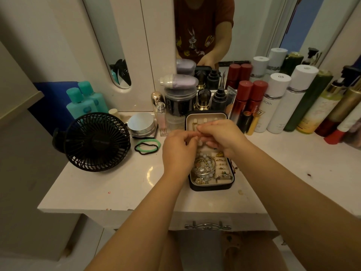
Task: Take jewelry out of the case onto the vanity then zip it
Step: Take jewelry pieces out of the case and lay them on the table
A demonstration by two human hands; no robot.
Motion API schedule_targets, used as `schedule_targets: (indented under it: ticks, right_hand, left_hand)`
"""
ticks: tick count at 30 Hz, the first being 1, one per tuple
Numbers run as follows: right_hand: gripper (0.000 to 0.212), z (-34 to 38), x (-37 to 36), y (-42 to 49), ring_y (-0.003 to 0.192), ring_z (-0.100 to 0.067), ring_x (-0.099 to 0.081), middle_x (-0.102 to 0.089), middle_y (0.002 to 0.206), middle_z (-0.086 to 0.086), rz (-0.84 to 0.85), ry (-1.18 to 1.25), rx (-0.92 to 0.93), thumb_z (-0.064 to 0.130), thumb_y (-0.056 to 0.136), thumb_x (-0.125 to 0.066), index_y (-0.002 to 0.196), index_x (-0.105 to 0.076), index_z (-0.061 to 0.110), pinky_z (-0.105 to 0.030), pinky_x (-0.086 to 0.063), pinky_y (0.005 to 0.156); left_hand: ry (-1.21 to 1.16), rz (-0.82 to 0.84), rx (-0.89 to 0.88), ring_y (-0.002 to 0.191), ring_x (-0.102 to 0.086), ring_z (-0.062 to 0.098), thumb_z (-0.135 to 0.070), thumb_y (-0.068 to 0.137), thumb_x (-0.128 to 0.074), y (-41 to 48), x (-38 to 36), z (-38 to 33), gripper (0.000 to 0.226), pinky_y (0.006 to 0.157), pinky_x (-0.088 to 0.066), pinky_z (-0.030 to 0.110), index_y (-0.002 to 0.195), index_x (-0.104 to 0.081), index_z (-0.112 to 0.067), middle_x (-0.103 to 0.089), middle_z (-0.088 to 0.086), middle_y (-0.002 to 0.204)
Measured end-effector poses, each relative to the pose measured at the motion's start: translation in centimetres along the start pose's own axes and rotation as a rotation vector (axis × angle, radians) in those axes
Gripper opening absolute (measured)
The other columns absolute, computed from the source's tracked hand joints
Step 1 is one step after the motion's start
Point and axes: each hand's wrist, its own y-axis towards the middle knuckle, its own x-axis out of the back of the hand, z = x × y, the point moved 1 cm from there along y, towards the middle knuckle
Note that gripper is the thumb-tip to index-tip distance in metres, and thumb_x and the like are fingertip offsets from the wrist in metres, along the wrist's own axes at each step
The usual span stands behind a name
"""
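A black jewelry case [212, 186] lies open on the white vanity top [109, 184], its cream lid [205, 119] standing up at the back. The lower tray holds a pale bead bracelet [207, 169], gold rings and other small pieces. My left hand [178, 151] and my right hand [220, 137] meet above the case's hinge. Fingertips of both pinch a thin gold chain [197, 132] between them. The hands hide the middle of the case.
A black desk fan [95, 141] stands at the left, with green and black hair ties [147, 147] beside it. A round compact [141, 124], perfume bottles and a jar [179, 102] crowd behind the case. Tall spray bottles [277, 102] line the right back. A drawer handle [208, 226] is below.
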Motion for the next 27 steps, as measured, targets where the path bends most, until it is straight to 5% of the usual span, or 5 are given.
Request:
schedule_targets:
  ticks: [4,9,15,19,27]
  right_hand:
    - [0.010,-0.1,0.0,0.0,0.061,-0.005,-0.056,-0.066,0.075,0.003,-0.017,0.031,0.031,0.017,0.088,-0.061,0.092,-0.066,0.010,-0.017,-0.043,0.056]
    - [0.013,0.1,-0.1,-0.2,0.063,-0.007,-0.053,-0.063,0.075,0.001,-0.038,0.109,0.017,0.014,0.087,-0.061,0.096,-0.066,0.006,-0.018,-0.043,0.056]
    - [0.027,0.6,-0.5,-0.6,0.076,-0.008,-0.058,-0.063,0.078,0.004,-0.013,0.464,-0.197,0.012,0.086,-0.062,0.113,-0.064,0.008,-0.025,-0.044,0.069]
    - [0.010,0.9,-1.1,-0.6,0.071,-0.006,-0.057,-0.062,0.076,0.005,-0.001,0.615,-0.256,0.011,0.088,-0.058,0.091,-0.067,0.011,-0.022,-0.043,0.063]
    - [0.017,0.8,-2.4,-0.4,0.067,-0.011,-0.060,-0.065,0.073,-0.001,-0.181,0.268,0.121,0.009,0.088,-0.057,0.081,-0.069,0.018,-0.019,-0.050,0.057]
  left_hand:
    - [0.102,-0.129,-0.177,0.117,-0.043,0.016,-0.014,0.086,-0.059,-0.5,0.5,0.3,0.042,0.093,-0.029,0.019,0.128,-0.053,-0.014,-0.049,0.003,0.127]
    - [0.314,0.003,-0.254,0.135,-0.024,0.023,-0.014,0.089,-0.053,0.2,0.3,1.0,0.064,0.109,-0.023,0.034,0.146,-0.023,-0.016,-0.024,0.003,0.152]
    - [0.438,0.062,-0.309,0.132,-0.024,0.020,-0.017,0.089,-0.051,1.1,1.0,0.8,0.065,0.105,-0.028,0.041,0.146,-0.020,-0.019,-0.027,-0.002,0.150]
    - [0.477,0.083,-0.353,0.132,-0.025,0.019,-0.021,0.088,-0.050,0.9,1.1,0.6,0.066,0.102,-0.030,0.040,0.146,-0.019,-0.020,-0.028,-0.002,0.149]
    - [0.480,0.091,-0.353,0.132,-0.024,0.018,-0.019,0.089,-0.048,1.0,1.2,0.4,0.064,0.101,-0.029,0.036,0.146,-0.020,-0.020,-0.029,-0.004,0.149]
